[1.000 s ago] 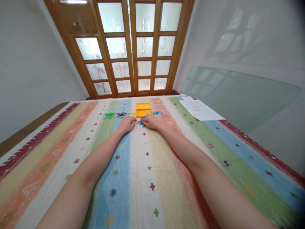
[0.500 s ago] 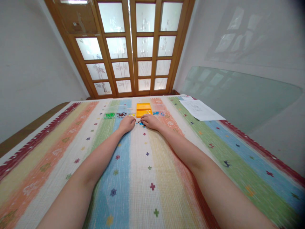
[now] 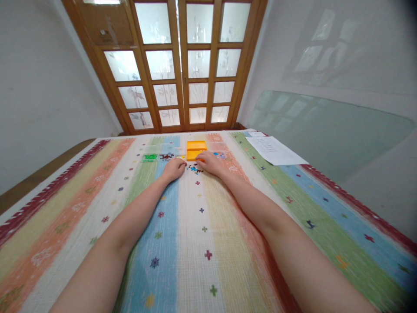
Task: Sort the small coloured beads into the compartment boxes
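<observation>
A small pile of blue and dark beads (image 3: 194, 169) lies on the striped tablecloth between my hands. My left hand (image 3: 175, 168) rests just left of it, fingers curled together. Whatever those fingers may hold is hidden. Behind the pile stands an open orange box (image 3: 196, 144). My right hand (image 3: 211, 162) is at the front right corner of this box, above the pile's right side. Its fingers are bent and close together, and anything between the tips is too small to make out.
Left of the orange box, a clear compartment case holds green beads (image 3: 150, 157), dark red beads (image 3: 167, 156) and a few yellow ones (image 3: 181, 157). More blue beads (image 3: 221, 155) sit in clear compartments on the right. A written paper sheet (image 3: 275, 150) lies farther right.
My right hand has moved from the bead pile slightly right and up to the orange box's front edge, uncovering more of the pile. My left hand has hardly moved.
</observation>
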`<state>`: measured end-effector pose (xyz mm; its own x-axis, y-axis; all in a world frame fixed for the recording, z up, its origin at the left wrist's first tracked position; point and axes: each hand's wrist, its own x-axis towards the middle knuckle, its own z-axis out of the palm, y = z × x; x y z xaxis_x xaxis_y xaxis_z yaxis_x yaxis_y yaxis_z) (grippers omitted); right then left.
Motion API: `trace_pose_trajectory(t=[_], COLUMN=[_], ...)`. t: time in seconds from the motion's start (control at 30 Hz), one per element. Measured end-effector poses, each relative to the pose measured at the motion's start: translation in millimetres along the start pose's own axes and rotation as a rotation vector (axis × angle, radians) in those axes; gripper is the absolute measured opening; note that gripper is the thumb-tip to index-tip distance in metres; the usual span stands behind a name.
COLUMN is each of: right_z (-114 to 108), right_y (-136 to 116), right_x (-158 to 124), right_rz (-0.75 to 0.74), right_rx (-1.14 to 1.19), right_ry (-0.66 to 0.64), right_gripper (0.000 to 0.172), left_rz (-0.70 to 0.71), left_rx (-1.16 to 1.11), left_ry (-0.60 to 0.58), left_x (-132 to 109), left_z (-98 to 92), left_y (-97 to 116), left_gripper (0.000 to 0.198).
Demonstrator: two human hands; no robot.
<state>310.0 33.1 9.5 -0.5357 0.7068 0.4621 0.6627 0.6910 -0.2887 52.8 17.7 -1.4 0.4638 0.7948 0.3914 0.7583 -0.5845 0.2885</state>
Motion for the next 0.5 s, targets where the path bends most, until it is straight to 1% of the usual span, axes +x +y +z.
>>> trace_pose_trajectory(t=[0.13, 0.23, 0.37, 0.5], right_z=[7, 12, 12, 13], right_y=[-23, -36, -43, -44], right_x=[2, 1, -1, -1], right_rz=[-0.137, -0.185, -0.183, -0.181], right_rx=[-0.017, -0.036, -0.038, -0.047], right_ry=[-0.062, -0.092, -0.109, -0.11], right_gripper=[0.022, 0.022, 0.017, 0.017], left_rz=[-0.113, -0.149, -0.12, -0.058], left_rx=[0.037, 0.055, 0.062, 0.062], left_ry=[0.042, 0.063, 0.053, 0.023], left_x=[-1, -2, -1, 0], left_z=[1.6, 1.8, 1.6, 1.8], left_y=[-7, -12, -12, -11], left_gripper=[0.034, 0.035, 0.035, 0.034])
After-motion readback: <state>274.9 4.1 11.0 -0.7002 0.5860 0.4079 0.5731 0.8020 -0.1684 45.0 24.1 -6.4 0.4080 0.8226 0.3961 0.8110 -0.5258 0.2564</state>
